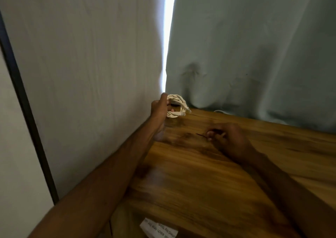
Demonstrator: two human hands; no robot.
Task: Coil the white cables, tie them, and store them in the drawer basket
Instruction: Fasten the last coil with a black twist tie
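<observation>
- Cable coil point(177, 106): gripped in left hand point(160, 108) above desk point(218, 183) far edge; held bundled so it can be tied, I judge.
- Right hand point(231, 139): fingers point(211, 134) pinch thin dark strip point(200, 134), probably the tie.

Cable coil point(177, 106) above table point(236, 174), left.

1. The room is dim overall. The only bright source is a blown-out strip of daylight point(168, 37) between the two curtains point(254, 56).
2. A soft grey shadow lies on the right-hand curtain, and the folds at its foot are dark.
3. The wooden surface point(200, 183) carries a dull sheen near its left edge, and its grain is smeared.
4. My right hand point(229, 139) is blurred. My left hand point(160, 110) and the white coil point(177, 106) it grips are sharper.
5. Wide-angle distortion slants the dark frame point(27, 119) at the left. The printed slip point(158, 228) at the bottom edge is soft.
</observation>
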